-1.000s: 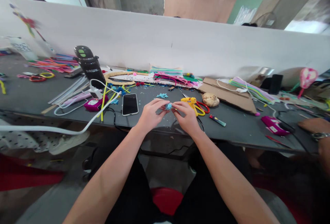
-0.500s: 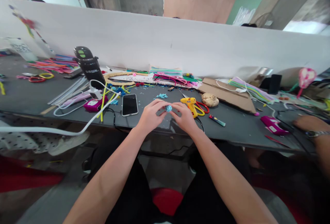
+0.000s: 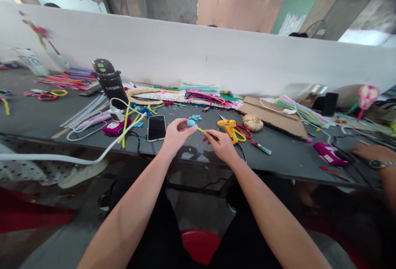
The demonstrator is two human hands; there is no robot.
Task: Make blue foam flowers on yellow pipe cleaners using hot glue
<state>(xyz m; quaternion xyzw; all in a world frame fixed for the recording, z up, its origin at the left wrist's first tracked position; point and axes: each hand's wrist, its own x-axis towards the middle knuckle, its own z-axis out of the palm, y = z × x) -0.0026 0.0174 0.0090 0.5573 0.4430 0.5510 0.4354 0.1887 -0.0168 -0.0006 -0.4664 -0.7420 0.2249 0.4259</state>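
My left hand point(image 3: 175, 133) pinches a small light-blue fuzzy ball point(image 3: 191, 123) just above the dark table point(image 3: 278, 153). A thin yellow pipe-cleaner stem point(image 3: 201, 130) runs from the ball to my right hand point(image 3: 220, 143), which pinches its lower end. Both hands hover over the table's front edge, between a black phone point(image 3: 156, 128) on the left and a yellow glue gun point(image 3: 229, 127) on the right. Light-blue scraps point(image 3: 194, 117) lie just beyond the ball.
Red-handled scissors point(image 3: 243, 131) lie by the glue gun. A black bottle point(image 3: 109, 80), white cables point(image 3: 102, 137), a pink device point(image 3: 115, 127), pipe cleaners point(image 3: 206, 95) and cardboard point(image 3: 272, 114) crowd the table. Another person's hand with a watch point(image 3: 375, 155) rests at far right. A white partition point(image 3: 216, 54) stands behind.
My hands were pressed together round the blue ball. They have drawn apart, the left lifting the ball and the right sliding down to show the yellow stem.
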